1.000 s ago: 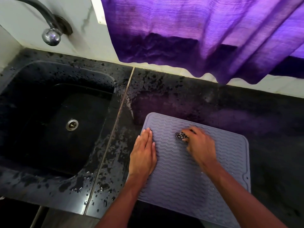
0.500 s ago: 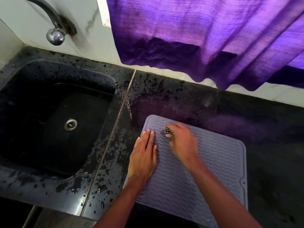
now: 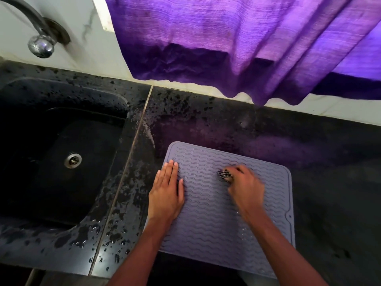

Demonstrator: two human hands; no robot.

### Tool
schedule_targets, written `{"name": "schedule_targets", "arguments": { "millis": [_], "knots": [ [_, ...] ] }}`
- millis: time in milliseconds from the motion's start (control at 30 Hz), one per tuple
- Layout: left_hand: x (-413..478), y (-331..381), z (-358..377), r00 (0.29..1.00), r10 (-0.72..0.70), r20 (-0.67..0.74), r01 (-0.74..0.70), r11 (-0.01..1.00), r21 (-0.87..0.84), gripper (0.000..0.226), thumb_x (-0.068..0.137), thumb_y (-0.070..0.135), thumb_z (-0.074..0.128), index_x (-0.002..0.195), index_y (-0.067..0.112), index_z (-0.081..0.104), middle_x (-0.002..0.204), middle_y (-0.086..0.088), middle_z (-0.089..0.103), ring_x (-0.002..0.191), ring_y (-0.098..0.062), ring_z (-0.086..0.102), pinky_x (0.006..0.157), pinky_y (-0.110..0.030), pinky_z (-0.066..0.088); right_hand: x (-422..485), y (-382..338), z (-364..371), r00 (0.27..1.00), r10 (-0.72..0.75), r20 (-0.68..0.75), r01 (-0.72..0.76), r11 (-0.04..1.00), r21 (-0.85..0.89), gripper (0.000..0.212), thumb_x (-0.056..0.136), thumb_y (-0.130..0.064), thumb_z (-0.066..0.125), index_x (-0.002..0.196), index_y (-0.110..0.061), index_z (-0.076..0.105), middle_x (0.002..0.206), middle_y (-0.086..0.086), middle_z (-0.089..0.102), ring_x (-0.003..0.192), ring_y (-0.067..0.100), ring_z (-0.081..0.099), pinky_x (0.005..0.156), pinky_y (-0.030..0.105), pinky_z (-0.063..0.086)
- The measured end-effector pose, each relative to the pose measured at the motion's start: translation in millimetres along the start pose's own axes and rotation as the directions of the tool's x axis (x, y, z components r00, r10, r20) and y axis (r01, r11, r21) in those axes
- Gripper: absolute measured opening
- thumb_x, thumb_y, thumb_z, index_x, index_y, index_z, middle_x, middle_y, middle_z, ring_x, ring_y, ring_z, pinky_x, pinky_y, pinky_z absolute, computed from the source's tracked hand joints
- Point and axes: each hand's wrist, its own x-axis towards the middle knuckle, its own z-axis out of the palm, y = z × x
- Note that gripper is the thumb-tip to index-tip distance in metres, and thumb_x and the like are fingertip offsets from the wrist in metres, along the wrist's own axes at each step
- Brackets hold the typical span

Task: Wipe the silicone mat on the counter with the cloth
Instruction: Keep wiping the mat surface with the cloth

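Silicone mat (image 3: 206, 223), grey with wavy ribs, lies flat on the black counter (image 3: 309, 162) just right of the sink (image 3: 99, 172). Its near corner on the sink side is hidden by the left forearm. Purple curtain (image 3: 226, 38) hangs behind and right of the sink, cut off by the top of the frame, with its hem above the counter's back edge. Water drops sit on the strip between sink and mat.

Left hand (image 3: 166, 195) is flat on the mat edge closest to the sink, fingers straight and together, pressing down. Right hand (image 3: 245, 188) is mid-mat, farther from the sink and motion-blurred, fingers curled round the cloth (image 3: 224, 174). Only a dark speckled wad shows at the fingertips, touching the mat; the rest is under the hand.

Tap (image 3: 40, 45) at the sink's far left is partly out of frame. Drain (image 3: 72, 160) is in the basin floor.
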Motion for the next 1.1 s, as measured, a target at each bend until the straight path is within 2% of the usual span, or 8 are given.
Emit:
{"name": "schedule_targets", "arguments": {
  "millis": [300, 400, 500, 633, 733, 900, 1000, 1100],
  "knots": [
    [-0.8, -0.5, 0.7, 1.000, -0.005, 0.010, 0.005, 1.000, -0.009, 0.057, 0.104, 0.036, 0.034, 0.151, 0.006, 0.044, 0.158, -0.009, 0.041, 0.149, -0.019, 0.033, 0.124, -0.033, 0.019, -14.7, 87.6, -24.2, 0.946, 0.319, -0.062, -0.319, 0.948, 0.005, 0.049, 0.074, -0.007, 0.064, 0.116, -0.032, 0.067, 0.116, -0.001, 0.062, 0.101, 0.031, 0.061, 0.074, 0.040, 0.052],
    [-0.6, 0.4, 1.7, 1.000, -0.008, 0.010, 0.008, 1.000, -0.013, 0.057, 0.104, 0.035, 0.034, 0.151, 0.005, 0.044, 0.159, -0.009, 0.040, 0.149, -0.019, 0.032, 0.124, -0.033, 0.019, -12.6, 94.6, -33.2, 0.933, 0.358, -0.035, -0.359, 0.933, -0.031, 0.036, 0.079, -0.012, 0.062, 0.111, -0.028, 0.068, 0.108, 0.006, 0.063, 0.095, 0.035, 0.060, 0.070, 0.041, 0.049],
    [-0.6, 1.1, 1.7, 1.000, -0.014, 0.005, 0.014, 1.000, -0.017, 0.058, 0.103, 0.035, 0.034, 0.151, 0.005, 0.044, 0.158, -0.010, 0.041, 0.149, -0.018, 0.031, 0.125, -0.031, 0.016, -3.7, 80.8, -41.2, 0.941, 0.337, -0.010, -0.337, 0.941, -0.039, 0.025, 0.080, -0.013, 0.058, 0.101, -0.026, 0.064, 0.099, 0.007, 0.064, 0.089, 0.036, 0.061, 0.068, 0.039, 0.046],
    [-0.4, 1.4, -0.4, 1.000, -0.015, 0.011, 0.015, 1.000, -0.017, 0.058, 0.104, 0.036, 0.033, 0.152, 0.005, 0.043, 0.159, -0.009, 0.040, 0.149, -0.018, 0.031, 0.125, -0.029, 0.014, 12.5, 31.9, -37.4, 0.985, 0.170, 0.029, -0.172, 0.976, 0.132, 0.019, 0.083, -0.015, 0.058, 0.099, -0.024, 0.064, 0.092, 0.005, 0.069, 0.087, 0.033, 0.064, 0.071, 0.038, 0.050],
    [-0.1, 1.1, -0.9, 1.000, -0.012, 0.019, 0.013, 1.000, -0.019, 0.058, 0.104, 0.037, 0.032, 0.152, 0.006, 0.043, 0.159, -0.009, 0.041, 0.149, -0.018, 0.032, 0.124, -0.031, 0.018, 21.4, -0.6, -26.7, 0.992, 0.082, 0.094, -0.090, 0.992, 0.085, 0.017, 0.080, -0.019, 0.060, 0.095, -0.025, 0.064, 0.094, 0.004, 0.068, 0.090, 0.032, 0.065, 0.072, 0.039, 0.052],
    [-1.0, -0.1, -1.3, 0.999, -0.016, 0.030, 0.016, 1.000, -0.010, 0.060, 0.104, 0.040, 0.029, 0.153, 0.008, 0.041, 0.160, -0.007, 0.038, 0.150, -0.017, 0.031, 0.125, -0.032, 0.018, 17.9, 9.3, -24.8, 0.988, 0.129, 0.080, -0.130, 0.992, 0.002, 0.026, 0.078, -0.014, 0.059, 0.097, -0.029, 0.067, 0.104, 0.003, 0.065, 0.099, 0.032, 0.062, 0.075, 0.040, 0.050],
    [-1.1, -0.4, -1.7, 1.000, -0.014, 0.019, 0.014, 1.000, -0.016, 0.060, 0.103, 0.039, 0.029, 0.153, 0.008, 0.042, 0.160, -0.007, 0.038, 0.150, -0.017, 0.031, 0.125, -0.032, 0.019, 12.4, 39.7, -30.1, 0.980, 0.192, 0.053, -0.192, 0.981, -0.010, 0.029, 0.078, -0.014, 0.058, 0.100, -0.029, 0.069, 0.103, 0.005, 0.066, 0.096, 0.034, 0.063, 0.075, 0.041, 0.051],
    [-1.2, -0.5, -0.6, 1.000, -0.008, 0.007, 0.008, 1.000, -0.015, 0.060, 0.103, 0.039, 0.030, 0.152, 0.007, 0.043, 0.159, -0.008, 0.040, 0.149, -0.019, 0.034, 0.124, -0.034, 0.021, 4.5, 75.5, -39.1, 0.956, 0.292, 0.019, -0.292, 0.956, -0.010, 0.023, 0.081, -0.022, 0.059, 0.099, -0.031, 0.069, 0.100, 0.006, 0.066, 0.092, 0.035, 0.065, 0.076, 0.044, 0.052]
  ]
}}
